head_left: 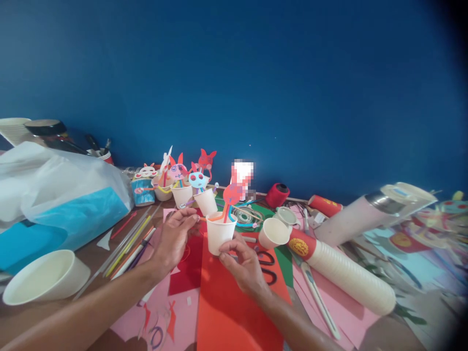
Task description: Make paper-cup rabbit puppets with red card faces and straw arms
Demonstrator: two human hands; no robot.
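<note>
Steadying white paper cup (219,240) over orange sheet (234,312): right hand (244,267) grips lower side, likely against tipping; left hand (175,239) pinches orange straw (202,219) at cup's rim, presumably controlling its angle.

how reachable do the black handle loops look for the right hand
Probably yes: the right hand is beside the black handle loops, nothing seems in between, though it's at the white cup.

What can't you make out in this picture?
All in the head view:
Held cup: inside bottom, hidden by its front wall.
Scissors: blades, hidden by the right hand.
Bright patch behind the red face: pixelated.
Items at far right: blurred.
Leftmost cup stack: cut off by edge.
</note>
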